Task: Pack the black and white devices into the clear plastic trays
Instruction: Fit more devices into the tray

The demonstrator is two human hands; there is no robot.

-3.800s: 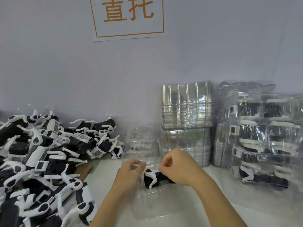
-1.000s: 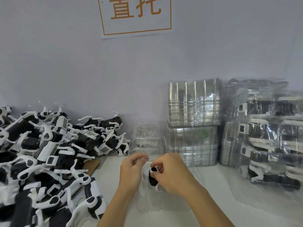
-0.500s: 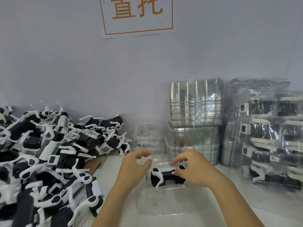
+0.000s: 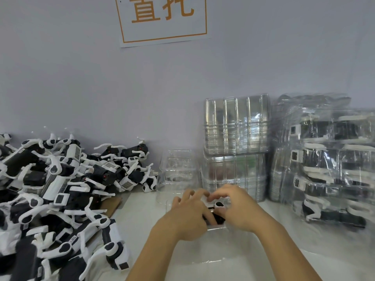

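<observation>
One black and white device (image 4: 218, 216) lies in a clear plastic tray (image 4: 213, 248) on the white table in front of me. My left hand (image 4: 187, 217) covers the device's left part, its fingers spread and fairly straight, pressing down on it. My right hand (image 4: 239, 209) holds the right end, the thumb on the white round cap and the fingers curled above it. Most of the device is hidden under both hands. A large pile of loose black and white devices (image 4: 60, 189) fills the left side.
Two tall stacks of empty clear trays (image 4: 235, 128) stand against the wall behind my hands, with a lower tray stack (image 4: 178, 169) to their left. Bagged packed trays (image 4: 328, 159) are piled at the right. A piece of cardboard (image 4: 113, 203) lies under the loose pile.
My left hand has come down from hovering onto the device. My right hand has shifted a little over the device's right end. The device now sits lower in the tray.
</observation>
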